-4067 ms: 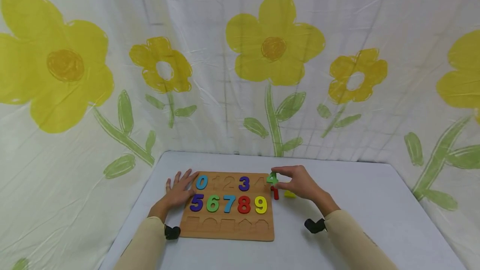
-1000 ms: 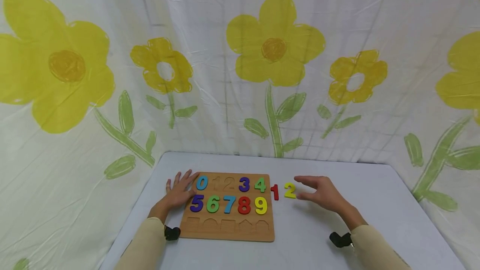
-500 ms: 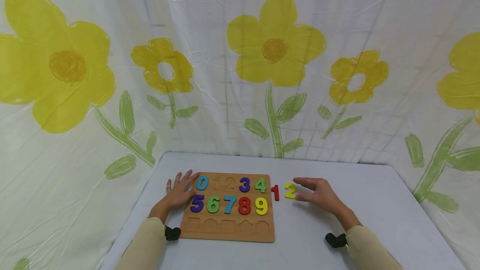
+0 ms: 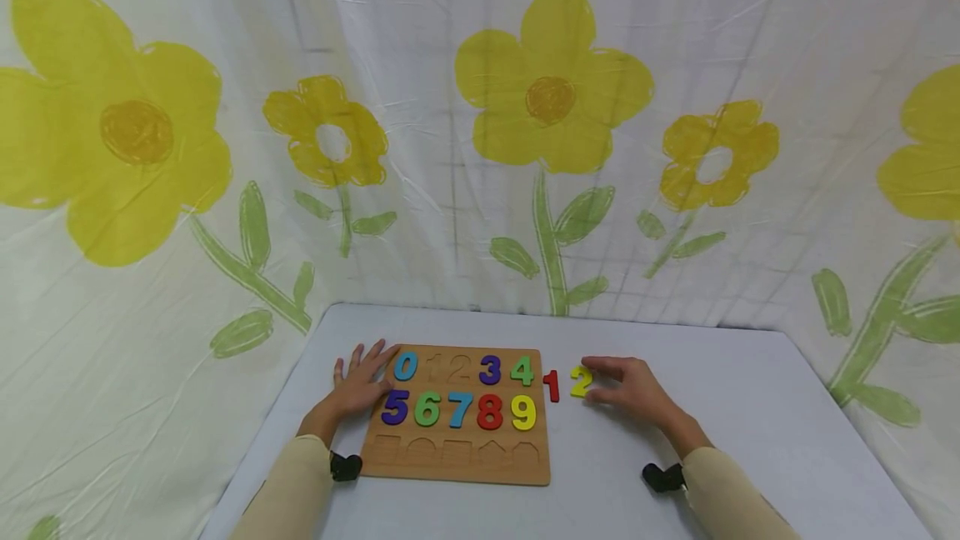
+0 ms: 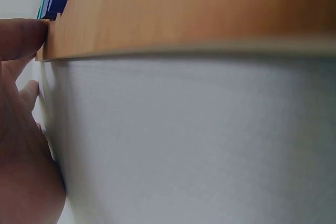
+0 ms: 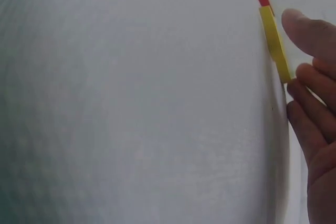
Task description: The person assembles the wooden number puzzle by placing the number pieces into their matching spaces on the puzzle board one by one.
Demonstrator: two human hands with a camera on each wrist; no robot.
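Note:
In the head view my left hand rests at the left edge of the wooden number board, fingers spread, thumb on the board near the purple 5. The left wrist view has the thumb against the board's edge. My right hand is at the yellow number 2, which lies on the table right of the board. Thumb and forefinger stand on either side of it, and the right wrist view shows a gap between the thumb and the yellow piece. A red number 1 lies between it and the board.
The board holds a blue 0, a purple 3, a green 4 and a middle row of numbers through the yellow 9. Bare recesses for 1 and 2 show in the top row. A flowered curtain hangs behind the white table.
The green 4, earlier in my right hand, now sits in the board's top row. My right hand has since moved right, then slightly left to the yellow 2. The left hand stays put.

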